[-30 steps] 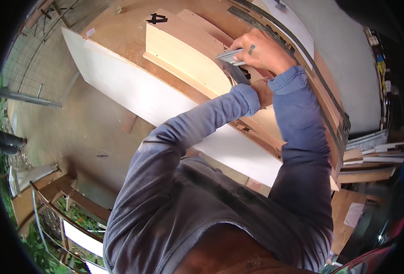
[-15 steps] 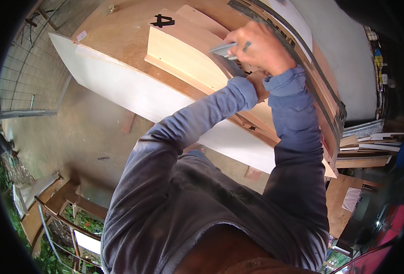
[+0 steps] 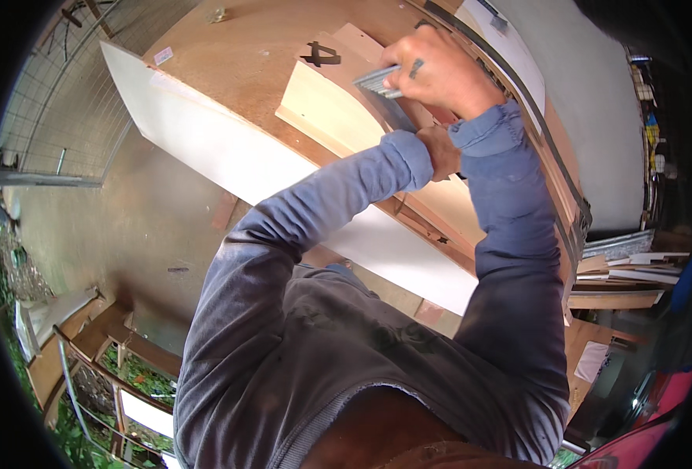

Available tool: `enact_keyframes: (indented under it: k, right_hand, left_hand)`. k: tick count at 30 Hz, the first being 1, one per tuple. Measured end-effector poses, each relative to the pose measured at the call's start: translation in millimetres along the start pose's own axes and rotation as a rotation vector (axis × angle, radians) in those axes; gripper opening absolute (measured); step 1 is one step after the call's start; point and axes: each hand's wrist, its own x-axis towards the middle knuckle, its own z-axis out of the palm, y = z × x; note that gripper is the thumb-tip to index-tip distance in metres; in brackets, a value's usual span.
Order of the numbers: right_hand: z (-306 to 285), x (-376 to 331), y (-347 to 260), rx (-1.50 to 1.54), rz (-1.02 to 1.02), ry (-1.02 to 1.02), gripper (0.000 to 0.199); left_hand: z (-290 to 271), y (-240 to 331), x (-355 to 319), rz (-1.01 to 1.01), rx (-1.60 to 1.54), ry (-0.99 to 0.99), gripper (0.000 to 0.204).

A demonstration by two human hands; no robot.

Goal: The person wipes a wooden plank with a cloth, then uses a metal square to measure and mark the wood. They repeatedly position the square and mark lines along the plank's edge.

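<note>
A pale wooden board [image 3: 338,117] with a black mark [image 3: 320,55] at its far end lies on a large brown plywood panel [image 3: 244,62]. My right hand [image 3: 439,70] is closed on a flat grey metal tool [image 3: 381,82], whose blade lies across the board's upper edge. Just below it, my left hand [image 3: 439,152] rests against the board. Its blue sleeve cuff hides most of it, so the fingers cannot be made out. Both arms in blue sleeves reach up from my torso.
The plywood panel has a white front face [image 3: 228,164] and a dark strip along its right edge [image 3: 549,156]. Stacked boards and offcuts [image 3: 627,270] lie at right. A wire fence [image 3: 57,102], concrete floor [image 3: 111,234] and wooden frames with plants [image 3: 103,367] are at left.
The view has shifted, so the panel and board now sit further right and lower. My right hand with the tool has moved along the board toward its marked end.
</note>
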Motion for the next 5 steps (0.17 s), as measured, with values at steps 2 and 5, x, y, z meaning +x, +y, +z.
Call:
enact_keyframes:
  k: [2, 5]
  right_hand:
    - [21, -4, 8, 0.002, -0.049, 0.101, 0.026]
    - [2, 6, -7, -0.013, 0.055, -0.116, 0.031]
  left_hand:
    - [-13, 5, -19, 0.088, -0.054, 0.331, 0.038]
    - [18, -14, 6, 0.077, 0.029, 0.004, 0.072]
